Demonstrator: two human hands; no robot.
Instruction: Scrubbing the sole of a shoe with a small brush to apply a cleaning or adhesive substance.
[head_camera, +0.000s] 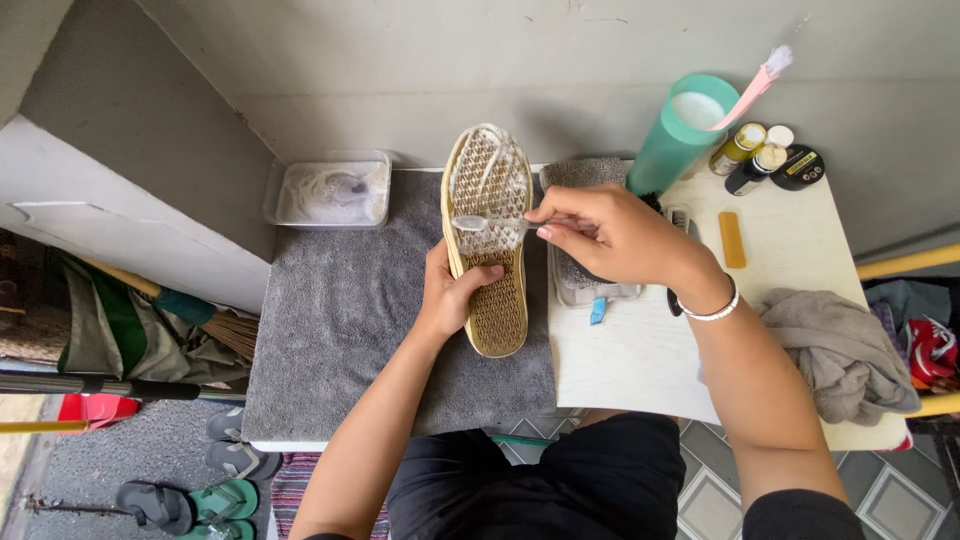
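Brushing a shoe sole on a grey towel

The left hand (455, 295) grips the side of a shoe (488, 240) turned sole-up, its tan waffle tread foamy at the toe end, over a grey towel (340, 320) spread on a white table (640, 360). The right hand (610, 235), a white bracelet (712, 310) at its wrist, pinches a clear toothbrush (485, 223) laid across the sole. A clear tub of soapy water (330, 192) sits at the towel's far left corner. To the right stand a teal cup (685, 135) holding a pink toothbrush (752, 88), small jars (765, 160), a yellow bar (732, 239) and a crumpled grey cloth (835, 350).
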